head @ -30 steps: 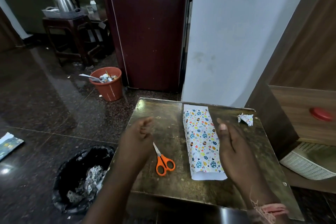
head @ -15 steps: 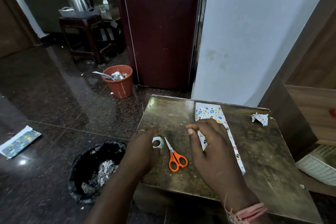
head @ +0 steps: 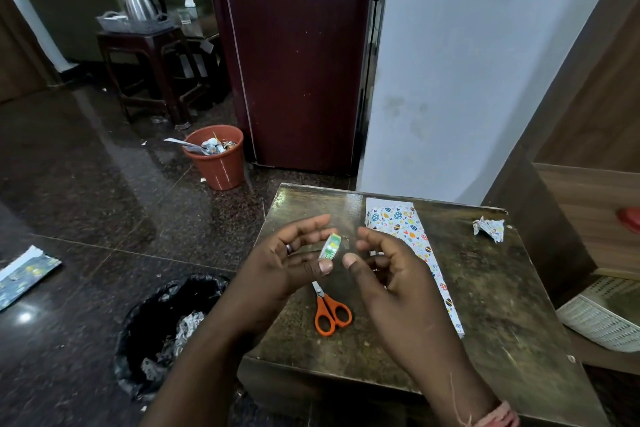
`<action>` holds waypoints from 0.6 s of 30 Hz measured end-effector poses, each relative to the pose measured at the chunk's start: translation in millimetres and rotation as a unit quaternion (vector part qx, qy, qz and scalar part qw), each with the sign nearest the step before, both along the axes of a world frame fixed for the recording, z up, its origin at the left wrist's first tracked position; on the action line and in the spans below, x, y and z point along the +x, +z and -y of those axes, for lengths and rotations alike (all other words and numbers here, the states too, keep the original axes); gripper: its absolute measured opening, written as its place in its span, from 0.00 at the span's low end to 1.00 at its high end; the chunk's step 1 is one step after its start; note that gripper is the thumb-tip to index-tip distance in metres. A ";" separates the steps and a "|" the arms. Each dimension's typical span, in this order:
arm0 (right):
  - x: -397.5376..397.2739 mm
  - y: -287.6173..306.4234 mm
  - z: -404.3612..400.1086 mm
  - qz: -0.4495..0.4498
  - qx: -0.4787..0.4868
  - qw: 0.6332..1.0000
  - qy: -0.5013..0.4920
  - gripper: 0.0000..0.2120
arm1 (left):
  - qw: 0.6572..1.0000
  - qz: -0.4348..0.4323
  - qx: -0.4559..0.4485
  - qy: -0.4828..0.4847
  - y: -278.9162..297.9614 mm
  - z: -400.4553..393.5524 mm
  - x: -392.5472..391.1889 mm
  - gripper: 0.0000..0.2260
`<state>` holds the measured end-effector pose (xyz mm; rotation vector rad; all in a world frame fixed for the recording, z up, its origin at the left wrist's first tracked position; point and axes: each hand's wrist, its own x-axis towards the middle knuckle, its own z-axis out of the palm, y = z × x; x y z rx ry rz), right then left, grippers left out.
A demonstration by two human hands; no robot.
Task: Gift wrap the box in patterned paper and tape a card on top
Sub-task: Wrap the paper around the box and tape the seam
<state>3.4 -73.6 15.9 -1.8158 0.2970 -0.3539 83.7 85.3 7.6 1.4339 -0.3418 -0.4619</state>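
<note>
Green-printed tape roll [head: 330, 246] pinched by left hand [head: 284, 263]; right hand [head: 388, 270] curled beside.

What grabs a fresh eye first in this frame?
The two hands raised over the middle of the table: the left hand holds a small tape roll on edge, and the right hand reaches for it with curled fingers. Under them on the table lie orange-handled scissors, and the box in patterned paper lies right of them.

Glossy dark stone floor [head: 86, 184], white wall [head: 467, 62], maroon door [head: 298, 55], green armchair [head: 72, 7] behind a stool [head: 145, 55]
</note>
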 end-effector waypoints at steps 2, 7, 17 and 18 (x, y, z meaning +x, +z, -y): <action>0.0 2.7 2.9 -0.014 0.067 0.998 0.003 0.11 | 1.000 -0.001 -0.009 -0.005 -0.4 0.7 0.5 0.28; 4.6 5.6 6.9 -0.007 0.162 0.987 0.011 0.05 | 0.999 -0.003 -0.024 -0.021 -3.8 -0.1 1.1 0.27; 2.4 7.1 11.4 0.014 0.131 0.991 0.015 0.05 | 0.999 -0.008 0.011 -0.035 -5.1 11.1 -5.7 0.13; 1.8 7.6 11.6 0.018 0.113 0.993 0.012 0.05 | 0.999 -0.007 0.025 -0.030 -4.2 11.8 -6.2 0.13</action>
